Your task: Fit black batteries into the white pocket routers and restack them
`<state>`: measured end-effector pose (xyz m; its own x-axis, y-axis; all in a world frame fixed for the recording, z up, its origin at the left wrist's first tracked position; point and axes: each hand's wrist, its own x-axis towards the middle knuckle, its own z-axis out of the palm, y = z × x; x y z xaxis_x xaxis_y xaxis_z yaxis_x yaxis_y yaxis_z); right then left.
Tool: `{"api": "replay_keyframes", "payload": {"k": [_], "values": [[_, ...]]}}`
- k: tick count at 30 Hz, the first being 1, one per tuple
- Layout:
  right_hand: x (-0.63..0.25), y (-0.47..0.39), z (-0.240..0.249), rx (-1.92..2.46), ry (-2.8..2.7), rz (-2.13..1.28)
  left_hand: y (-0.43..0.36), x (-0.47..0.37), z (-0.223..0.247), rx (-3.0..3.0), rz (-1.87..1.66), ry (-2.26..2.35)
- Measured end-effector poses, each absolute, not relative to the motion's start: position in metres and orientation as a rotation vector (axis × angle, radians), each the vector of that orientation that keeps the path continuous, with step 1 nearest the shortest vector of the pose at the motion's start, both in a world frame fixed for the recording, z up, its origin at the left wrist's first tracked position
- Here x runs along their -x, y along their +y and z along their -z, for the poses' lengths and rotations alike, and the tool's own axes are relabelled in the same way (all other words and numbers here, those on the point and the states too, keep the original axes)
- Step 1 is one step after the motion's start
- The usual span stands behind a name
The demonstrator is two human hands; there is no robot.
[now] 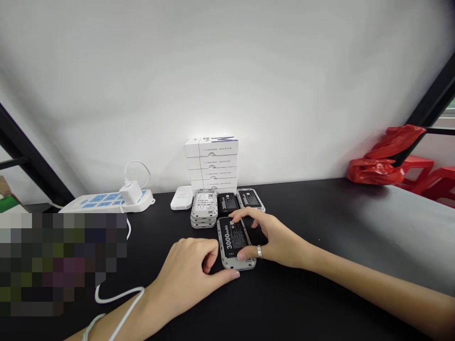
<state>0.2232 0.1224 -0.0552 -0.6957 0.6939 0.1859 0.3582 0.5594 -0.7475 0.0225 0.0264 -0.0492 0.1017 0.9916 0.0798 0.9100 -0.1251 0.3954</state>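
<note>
A white pocket-router-like device (pixel 240 263) lies with its back off, and a black 3000mAh battery (pixel 233 237) sits in its bay. My right hand (pixel 275 237) spans the battery, thumb on its near end and index finger at its far end. My left hand (pixel 190 265) rests on the table at the device's left side. Its fingers are curled, with the thumb stretched apart along the device's near edge. Behind are stacked white devices (pixel 204 208) with bare labelled backs, another black battery (pixel 228 202) and a device with a battery fitted (pixel 250 199).
White boxes (pixel 213 163) are stacked against the wall, with white covers (pixel 182 198) beside them. A power strip (pixel 103 202) with a charger (pixel 131 192) stands at left. A white cable (pixel 121 300) crosses my left forearm. A red plastic bag (pixel 377 170) lies at right.
</note>
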Motion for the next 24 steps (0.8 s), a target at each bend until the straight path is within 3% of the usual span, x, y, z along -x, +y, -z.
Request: {"api": "replay_keyframes", "payload": {"k": [17,24], "values": [[-0.229,0.115,0.063,0.723,-2.669,-0.617,0.026,-0.019,0.05,-2.135,-0.512,1.866],[-0.24,0.122,0.037,0.636,-2.492,-0.799,0.023,-0.017,0.049,-2.133,-0.494,1.827]]}}
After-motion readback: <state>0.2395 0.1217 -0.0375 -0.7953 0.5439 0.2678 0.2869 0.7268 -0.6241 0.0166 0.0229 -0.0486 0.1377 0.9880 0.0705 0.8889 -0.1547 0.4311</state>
